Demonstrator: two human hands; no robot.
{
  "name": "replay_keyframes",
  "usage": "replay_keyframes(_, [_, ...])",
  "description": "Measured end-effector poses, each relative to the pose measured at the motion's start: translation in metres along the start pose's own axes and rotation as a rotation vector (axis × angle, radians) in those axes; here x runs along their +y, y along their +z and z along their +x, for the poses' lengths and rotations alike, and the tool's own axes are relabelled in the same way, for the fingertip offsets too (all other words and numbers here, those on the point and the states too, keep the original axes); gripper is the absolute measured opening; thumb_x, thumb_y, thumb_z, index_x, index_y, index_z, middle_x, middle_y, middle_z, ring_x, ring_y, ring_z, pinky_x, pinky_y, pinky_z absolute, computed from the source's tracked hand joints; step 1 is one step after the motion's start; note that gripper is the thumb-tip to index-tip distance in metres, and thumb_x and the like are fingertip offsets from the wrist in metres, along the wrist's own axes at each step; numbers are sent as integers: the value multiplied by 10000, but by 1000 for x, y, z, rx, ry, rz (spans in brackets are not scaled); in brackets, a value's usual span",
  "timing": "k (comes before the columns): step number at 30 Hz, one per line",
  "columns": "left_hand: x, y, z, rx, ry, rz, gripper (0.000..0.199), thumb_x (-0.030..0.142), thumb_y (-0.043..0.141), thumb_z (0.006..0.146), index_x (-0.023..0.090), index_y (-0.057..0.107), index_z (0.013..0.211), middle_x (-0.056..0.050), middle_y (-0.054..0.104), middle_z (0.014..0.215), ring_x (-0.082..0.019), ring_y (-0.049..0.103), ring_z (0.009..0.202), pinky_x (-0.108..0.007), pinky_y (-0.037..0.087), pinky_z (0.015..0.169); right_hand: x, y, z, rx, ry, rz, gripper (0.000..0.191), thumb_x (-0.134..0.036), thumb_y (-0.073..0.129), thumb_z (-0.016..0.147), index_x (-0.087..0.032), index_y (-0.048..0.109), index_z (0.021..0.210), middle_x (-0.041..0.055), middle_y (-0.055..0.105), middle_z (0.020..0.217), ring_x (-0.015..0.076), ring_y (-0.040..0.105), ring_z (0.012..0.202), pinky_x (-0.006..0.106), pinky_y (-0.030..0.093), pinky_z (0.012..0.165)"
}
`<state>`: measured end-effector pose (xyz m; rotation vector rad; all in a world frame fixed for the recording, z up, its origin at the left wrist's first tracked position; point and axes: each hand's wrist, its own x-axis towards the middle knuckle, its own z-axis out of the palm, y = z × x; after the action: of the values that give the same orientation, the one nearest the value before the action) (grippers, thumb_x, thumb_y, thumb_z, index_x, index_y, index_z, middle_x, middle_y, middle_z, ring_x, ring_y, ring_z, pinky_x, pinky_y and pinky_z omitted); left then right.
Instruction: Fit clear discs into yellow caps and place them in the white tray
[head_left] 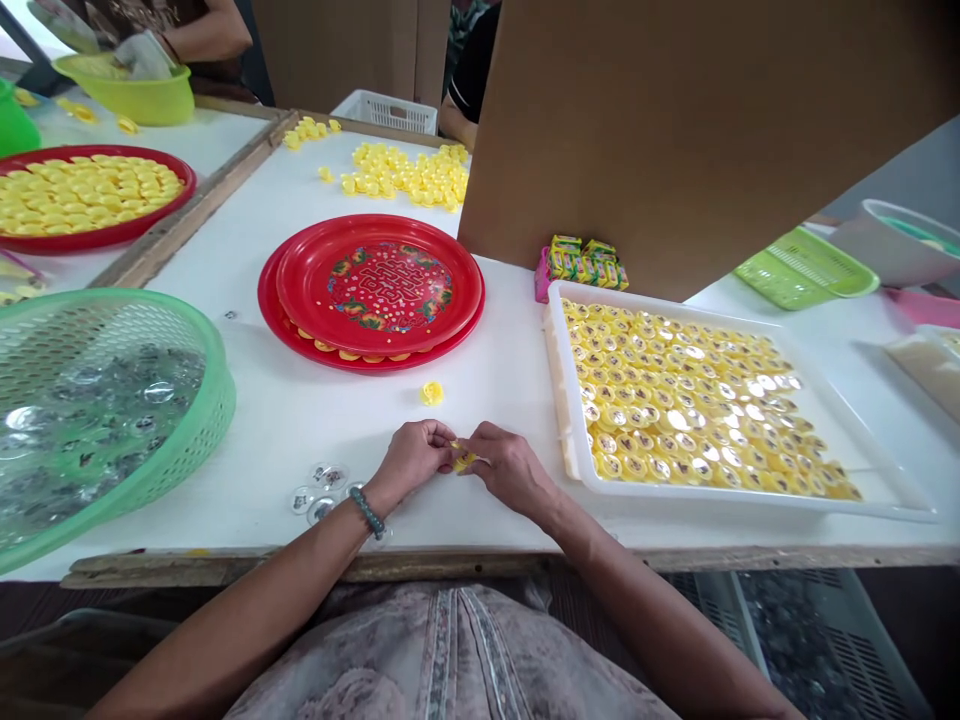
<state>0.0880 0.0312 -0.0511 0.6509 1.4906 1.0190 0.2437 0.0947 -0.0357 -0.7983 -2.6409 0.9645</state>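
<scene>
Apparently light and thin, the yellow piece (pixel 465 460) is pinched between the fingertips of the left hand (pixel 411 462) and right hand (pixel 510 468), above the table (pixel 510 380); it is best held by its rim, unsquashed.

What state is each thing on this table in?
Left hand: pinching a small yellow piece.
Right hand: pinching that piece.
Loose yellow rose-shaped piece: lying on the white table.
Large white rectangular tray: mostly filled.
Round green mesh basket: holding clear discs.
Red flower-printed tray: stacked above yellow pieces.
</scene>
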Motion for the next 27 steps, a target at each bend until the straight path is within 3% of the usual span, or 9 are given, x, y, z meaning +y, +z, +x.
replay_keyframes(4, [-2, -2, 0, -10, -28, -45, 263, 215, 764, 576, 144, 601, 769, -32, 665, 681, -159, 633, 617, -283, 531, 604, 1, -3, 5, -43, -23, -2, 281, -10, 626, 738, -216, 702, 913, 14, 579, 796, 113, 565, 698, 198, 418, 634])
replay_keyframes(9, [-12, -2, -3, -29, 61, -33, 253, 285, 733, 636, 154, 604, 808, -37, 674, 730, -150, 633, 672, -266, 522, 642, 0, 1, -8, 33, 9, 157, 391, -168, 754, 684, -249, 656, 1054, 22, 621, 945, 147, 597, 830, 229, 454, 742])
replay_keyframes(12, [-15, 2, -5, -32, 90, 4, 248, 282, 721, 641, 158, 605, 821, -29, 663, 718, -143, 619, 660, -253, 510, 621, 0, 6, -18, 130, 81, 161, 321, -170, 700, 745, -254, 661, 1052, 23, 625, 939, 132, 600, 782, 220, 452, 699])
replay_keyframes(15, [-15, 5, -6, -32, 86, 27, 245, 268, 723, 626, 158, 599, 807, -21, 653, 697, -138, 608, 633, -244, 497, 600, -1, 8, -20, 130, 81, 151, 223, -146, 683, 757, -248, 698, 955, 10, 619, 850, 120, 593, 748, 202, 435, 675])
replay_keyframes(20, [-13, 6, -9, -65, 43, 68, 293, 335, 729, 611, 163, 578, 793, -24, 660, 685, -157, 615, 600, -260, 493, 570, 0, 8, -14, 100, 107, 38, 55, -138, 669, 757, -182, 702, 751, 8, 590, 713, 108, 570, 655, 185, 402, 600])
replay_keyframes(24, [-9, 4, -7, -94, 13, 155, 378, 419, 727, 593, 165, 573, 827, -54, 700, 743, -193, 651, 665, -272, 506, 601, 2, 11, -19, 83, 45, -93, 65, -185, 627, 790, -184, 674, 835, 15, 624, 756, 123, 590, 719, 188, 415, 639])
replay_keyframes(27, [-5, 7, -3, -108, -32, 202, 523, 509, 732, 544, 170, 561, 905, -51, 712, 734, -218, 664, 679, -286, 518, 607, 1, 9, -32, 140, 35, -172, 110, -273, 620, 800, -179, 655, 844, 21, 631, 762, 135, 595, 719, 199, 427, 640])
